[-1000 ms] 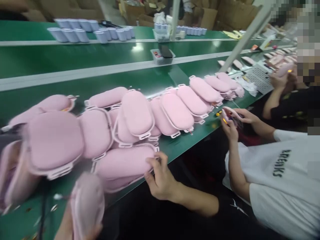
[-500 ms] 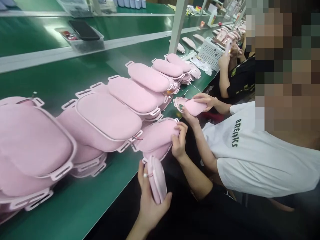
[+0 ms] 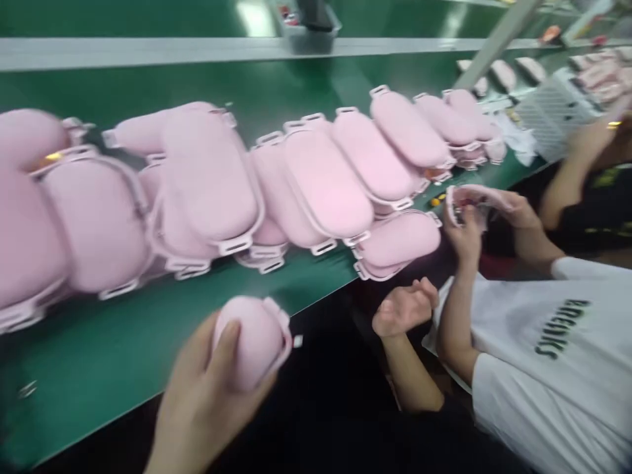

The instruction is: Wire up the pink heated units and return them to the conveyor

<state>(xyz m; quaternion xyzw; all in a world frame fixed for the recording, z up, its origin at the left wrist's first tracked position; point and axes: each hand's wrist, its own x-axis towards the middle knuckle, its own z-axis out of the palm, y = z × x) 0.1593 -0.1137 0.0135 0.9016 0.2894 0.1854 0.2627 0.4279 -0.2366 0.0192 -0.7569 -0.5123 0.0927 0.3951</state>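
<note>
My left hand (image 3: 207, 388) is wrapped around a rounded pink padded case (image 3: 249, 339) with a pale rim and a small white tip sticking out. It holds the case above the front edge of the green bench. My right hand (image 3: 405, 308) is off the bench edge, palm up, fingers loosely bent, with nothing in it. Close above it, another pink padded case (image 3: 399, 243) with slotted end loops lies at the bench edge, apart from my fingers. A long row of similar cases, like this upper one (image 3: 328, 181), lies stacked along the green bench (image 3: 123, 349).
To my right a person in a white shirt (image 3: 548, 329) holds an opened pink shell (image 3: 474, 194). A grey post (image 3: 498, 46) rises behind the row. Further back are a plastic tray (image 3: 311, 36) with a dark object and a printed sheet (image 3: 555, 112).
The view has swung left. My right hand has let go of the case at the bench edge and drawn back. My left hand has turned its case and moved left.
</note>
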